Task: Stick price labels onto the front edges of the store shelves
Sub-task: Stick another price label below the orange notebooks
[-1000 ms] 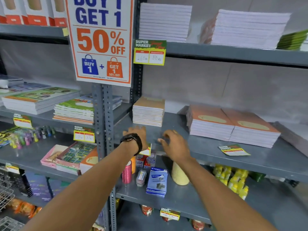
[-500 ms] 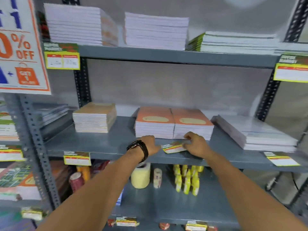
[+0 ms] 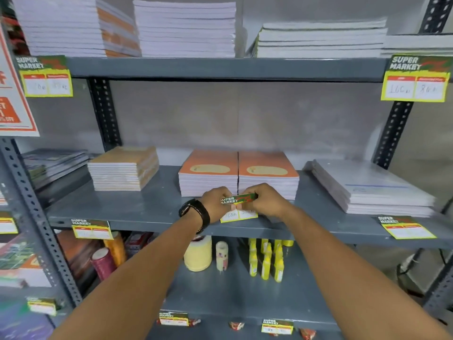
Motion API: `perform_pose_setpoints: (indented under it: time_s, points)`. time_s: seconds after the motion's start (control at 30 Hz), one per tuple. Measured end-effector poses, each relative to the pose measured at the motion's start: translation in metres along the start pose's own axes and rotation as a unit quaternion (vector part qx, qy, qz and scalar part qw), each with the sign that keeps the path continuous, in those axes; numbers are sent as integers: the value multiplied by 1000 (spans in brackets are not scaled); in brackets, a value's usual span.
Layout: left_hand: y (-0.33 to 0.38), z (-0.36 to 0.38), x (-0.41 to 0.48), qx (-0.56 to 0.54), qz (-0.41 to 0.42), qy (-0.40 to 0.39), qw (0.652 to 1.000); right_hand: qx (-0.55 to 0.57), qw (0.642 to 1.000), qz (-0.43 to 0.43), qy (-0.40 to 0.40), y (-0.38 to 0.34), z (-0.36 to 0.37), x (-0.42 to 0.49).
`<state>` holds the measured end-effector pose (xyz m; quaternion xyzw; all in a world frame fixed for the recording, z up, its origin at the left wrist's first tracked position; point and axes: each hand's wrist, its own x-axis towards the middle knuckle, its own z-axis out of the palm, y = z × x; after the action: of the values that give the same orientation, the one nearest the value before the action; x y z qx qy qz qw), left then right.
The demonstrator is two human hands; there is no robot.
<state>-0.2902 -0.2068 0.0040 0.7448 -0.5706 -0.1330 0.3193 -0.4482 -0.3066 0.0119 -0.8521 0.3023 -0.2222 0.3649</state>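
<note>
Both hands pinch the price label point(image 3: 239, 207) at its top corners: left hand point(image 3: 215, 203) on the left end, right hand point(image 3: 266, 201) on the right. Label is over the middle shelf point(image 3: 152, 218), near the front edge, just in front of the orange notebook stacks point(image 3: 237, 175). Bare shelf surface either side; nearest labels point(image 3: 91, 228) well apart.
</note>
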Motion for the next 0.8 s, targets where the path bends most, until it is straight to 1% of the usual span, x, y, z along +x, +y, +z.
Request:
perform_pose_setpoints:
  time_s: [0.07, 0.13, 0.2, 0.27, 0.33, 0.47, 0.53, 0.63, 0.8]
  points:
    - [-1, -6, -10, -27, 42, 7, 999, 20, 1000, -11, -9, -7, 1, -12]
    - [-5, -10, -23, -39, 72, -9, 997, 4, 1000, -22, -15, -11, 5, -29]
    - [-10, -9, -37, -60, 76, -20, 995, -23, 999, -32, -13, -11, 13, -45]
    - [-15, -2, -51, -82, 64, -17, 994, -47, 998, -35, 6, -9, 23, -60]
    - [-20, 8, -61, -59, 55, 4, 997, -59, 997, -32, 29, -5, 34, -68]
    - [-23, 25, -75, 15, 40, 72, 997, -112, 991, -17, 75, 0, 54, -76]
    - [-23, 31, -77, 38, 33, 90, 995, -138, 985, -1, 100, 2, 61, -78]
    - [-22, 36, -76, 60, 38, 93, 993, -170, 977, 15, 130, 0, 66, -81]
    - [-21, 39, -74, 79, 42, 95, 991, -172, 971, 26, 161, 0, 73, -84]
